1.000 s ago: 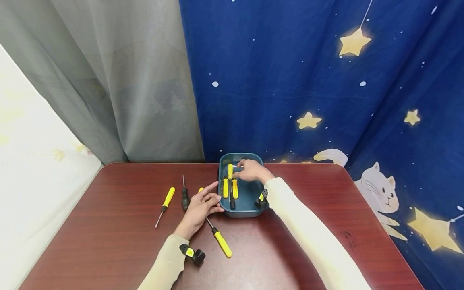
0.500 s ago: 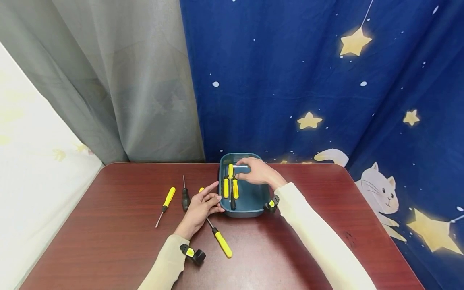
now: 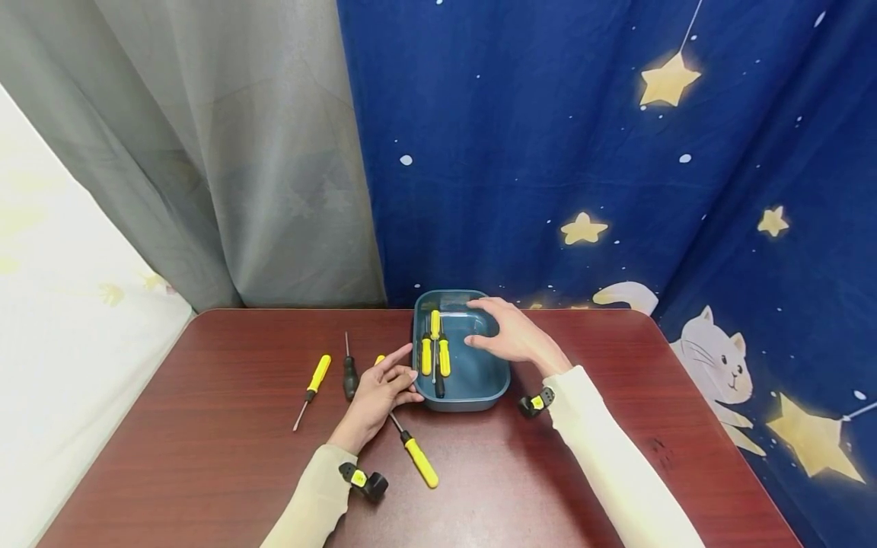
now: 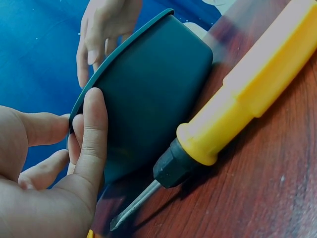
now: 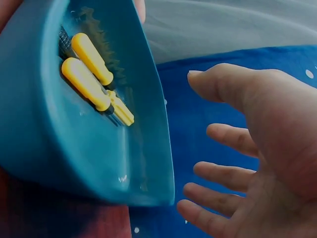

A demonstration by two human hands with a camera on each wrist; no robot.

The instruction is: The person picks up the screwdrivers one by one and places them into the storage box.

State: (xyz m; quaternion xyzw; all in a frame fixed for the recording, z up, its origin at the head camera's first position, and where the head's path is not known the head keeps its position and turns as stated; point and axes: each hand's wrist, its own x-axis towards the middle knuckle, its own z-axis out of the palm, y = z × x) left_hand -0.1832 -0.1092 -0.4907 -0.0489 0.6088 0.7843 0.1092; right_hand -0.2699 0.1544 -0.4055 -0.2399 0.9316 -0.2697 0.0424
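My left hand grips the near left rim of a dark blue-green plastic bin; in the left wrist view a finger lies along the bin's outer wall while another fingertip meets the rim. Inside, along the bin's left side, lie several screwdrivers with yellow handles, plus one black handle. My right hand is over the bin's right edge, thumb and fingers spread, with nothing in it. Close to my left wrist, a yellow-handled screwdriver lies on the table.
Left of the bin rest a black-handled screwdriver and another yellow-handled one. A further yellow handle is partly hidden behind my left hand. The reddish-brown table backs onto a blue star-patterned curtain and a grey one.
My right hand has moved right, from close beside the screwdrivers in the bin to its right edge, its fingers spreading wider. The left hand and the loose screwdrivers stay put.
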